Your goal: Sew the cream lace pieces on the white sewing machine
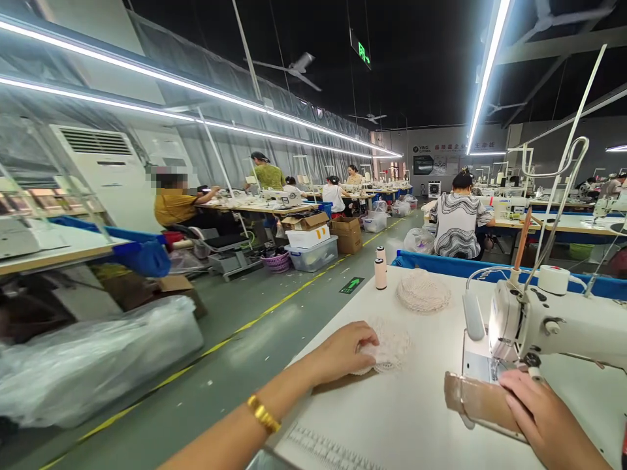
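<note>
My left hand (347, 352) is curled over the near-left edge of a pale, round lace piece (394, 346), its fingers and thumb closed on it. Behind that lies a pile of similar lace rounds (423, 290), just left of the sewing machine (563, 310). At the machine's lit needle area, my right hand (541, 408) rests with its fingers stretched out and lying flat, tips close to the presser foot (496, 369). A brown strip like taped cardboard (482, 398) lies on the machine bed, partly covered by this hand. Whether anything small is under those fingertips is hidden.
Two thread cones (381, 271) stand at the table's far-left edge. A ruler scale (328, 450) runs along the near edge. Blue cloth (441, 261) borders the far side. Across the aisle are plastic bins (313, 253), a large plastic-wrapped bundle (108, 352) and people at sewing tables.
</note>
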`<state>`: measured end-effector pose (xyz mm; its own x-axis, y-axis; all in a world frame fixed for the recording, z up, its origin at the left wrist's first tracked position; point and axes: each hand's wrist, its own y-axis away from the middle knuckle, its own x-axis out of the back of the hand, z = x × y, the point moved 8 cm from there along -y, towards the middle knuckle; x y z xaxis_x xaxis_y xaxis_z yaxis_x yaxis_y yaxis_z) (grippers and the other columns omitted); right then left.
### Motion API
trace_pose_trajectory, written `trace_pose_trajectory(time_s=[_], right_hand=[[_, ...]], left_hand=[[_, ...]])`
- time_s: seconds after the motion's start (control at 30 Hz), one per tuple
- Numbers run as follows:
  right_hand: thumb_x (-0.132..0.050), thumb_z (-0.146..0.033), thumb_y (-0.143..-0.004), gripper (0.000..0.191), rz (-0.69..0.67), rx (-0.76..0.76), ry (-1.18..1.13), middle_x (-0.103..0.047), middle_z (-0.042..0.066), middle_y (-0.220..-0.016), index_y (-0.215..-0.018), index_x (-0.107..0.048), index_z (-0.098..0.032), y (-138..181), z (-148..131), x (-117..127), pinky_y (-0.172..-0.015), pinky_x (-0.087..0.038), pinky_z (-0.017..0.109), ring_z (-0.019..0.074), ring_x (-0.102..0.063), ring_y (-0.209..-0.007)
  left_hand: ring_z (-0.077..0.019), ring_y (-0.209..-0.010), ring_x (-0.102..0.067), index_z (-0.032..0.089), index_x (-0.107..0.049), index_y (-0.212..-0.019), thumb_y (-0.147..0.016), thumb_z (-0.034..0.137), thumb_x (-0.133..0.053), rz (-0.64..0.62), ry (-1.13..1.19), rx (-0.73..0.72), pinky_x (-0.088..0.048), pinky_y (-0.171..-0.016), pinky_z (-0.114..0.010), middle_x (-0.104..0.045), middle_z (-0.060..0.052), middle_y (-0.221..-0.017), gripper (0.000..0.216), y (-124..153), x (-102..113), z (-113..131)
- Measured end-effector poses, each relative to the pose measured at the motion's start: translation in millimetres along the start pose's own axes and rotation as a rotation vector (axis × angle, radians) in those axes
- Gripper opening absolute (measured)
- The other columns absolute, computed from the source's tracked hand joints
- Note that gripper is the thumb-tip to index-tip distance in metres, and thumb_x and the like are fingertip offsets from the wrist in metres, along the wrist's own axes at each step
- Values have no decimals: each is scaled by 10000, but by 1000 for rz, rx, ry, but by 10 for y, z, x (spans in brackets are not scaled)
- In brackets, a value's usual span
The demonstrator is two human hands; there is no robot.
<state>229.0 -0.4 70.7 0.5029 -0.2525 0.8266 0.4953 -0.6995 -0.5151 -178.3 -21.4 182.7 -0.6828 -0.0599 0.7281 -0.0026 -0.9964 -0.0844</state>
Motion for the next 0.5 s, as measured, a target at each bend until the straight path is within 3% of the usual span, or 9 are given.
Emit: trace_pose_trajectory(time_s=[0.1, 0.23, 0.4, 0.5], right_hand=[[-488, -397, -1129, 348, -19, -15, -19, -769, 73, -1346, -1317, -757, -280, 11, 44, -6, -981, -668, 402, 272, -749, -1205], [-499, -379, -1125, 340, -18, -23, -34, -764, 79, -1350, -1320, -758, -279, 11, 53, 4, -990, -661, 396, 269, -745, -1211], [-507, -350, -1118, 312, 11, 18, -30, -775, 76, -1310, -1299, -750, -273, -9, -42, 63, -973, -657, 380, 265, -748, -1187], [-488, -305, -1123, 284, 3, 67, -81, -787, 69, -1217, -1252, -739, -276, -60, -246, 172, -950, -645, 362, 242, -756, -1080]], left_hand=[[-245, -780, -569, 242, -744, -651, -628, 257, -756, -24, -4, -28, -382, -744, -316, -676, -28, -817, 30, -8, -90, 9], [-233, -741, -563, 236, -739, -619, -643, 299, -764, -18, 83, 10, -385, -699, -305, -680, -31, -801, 72, -82, -105, -66], [-201, -722, -545, 202, -743, -632, -586, 378, -866, 0, 336, 140, -399, -655, -267, -671, -20, -735, 220, -121, -81, -110], [-176, -654, -536, 194, -710, -721, -583, 487, -917, -14, 588, 234, -400, -585, -252, -625, 2, -692, 385, -98, -156, -8]])
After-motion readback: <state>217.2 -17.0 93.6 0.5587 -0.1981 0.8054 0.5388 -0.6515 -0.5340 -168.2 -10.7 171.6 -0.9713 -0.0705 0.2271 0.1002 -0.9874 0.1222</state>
